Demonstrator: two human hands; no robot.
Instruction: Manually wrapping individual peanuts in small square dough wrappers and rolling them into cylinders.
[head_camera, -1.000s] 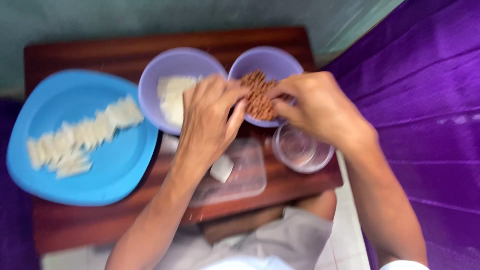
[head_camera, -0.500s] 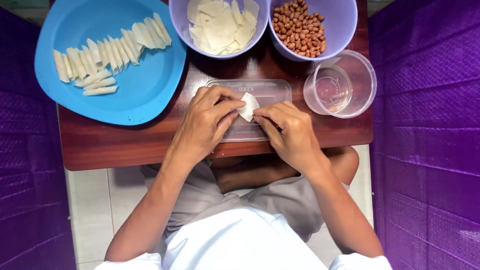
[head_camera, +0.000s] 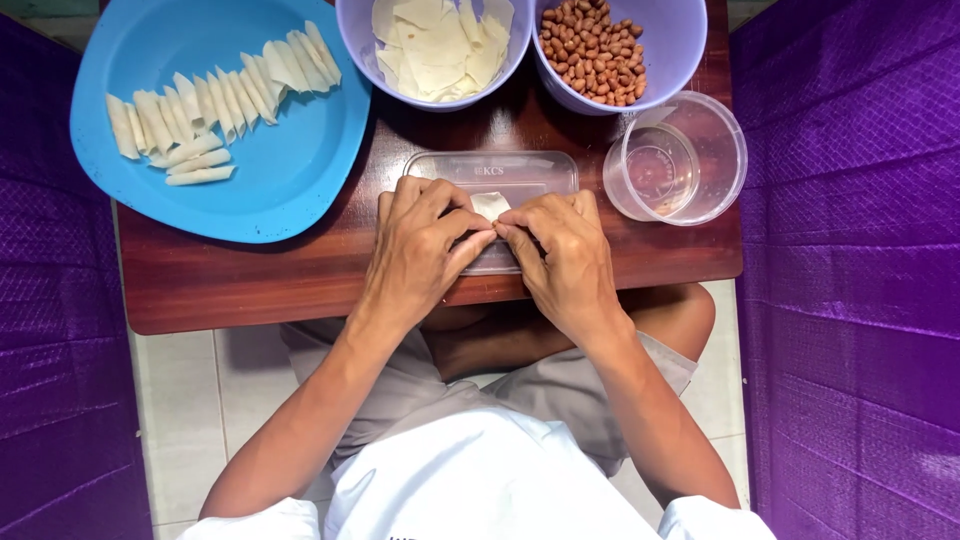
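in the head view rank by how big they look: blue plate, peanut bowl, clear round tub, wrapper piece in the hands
1. blue plate
2. peanut bowl, though the frame's top edge crops it
3. clear round tub, close to the bowl, so uncertain
4. wrapper piece, pinched between left hand and right hand

A: What sort of place is this?

B: A home, set up for hand-made snack work; a low dark wooden desk (head_camera: 250, 285) stands over a pale tiled floor (head_camera: 185, 400), and the person sits on that floor with knees tucked under it.

A: What else shows it?

B: Household plastic ware; a blue plate (head_camera: 290, 170) of rolled wrappers (head_camera: 210, 105) at ten o'clock, a lilac bowl of flat wrappers (head_camera: 435, 45) at twelve, a lilac bowl of peanuts (head_camera: 595, 50) at one, a clear tub (head_camera: 700, 160) at two; purple quilted fabric (head_camera: 850, 250) hangs at three and nine.
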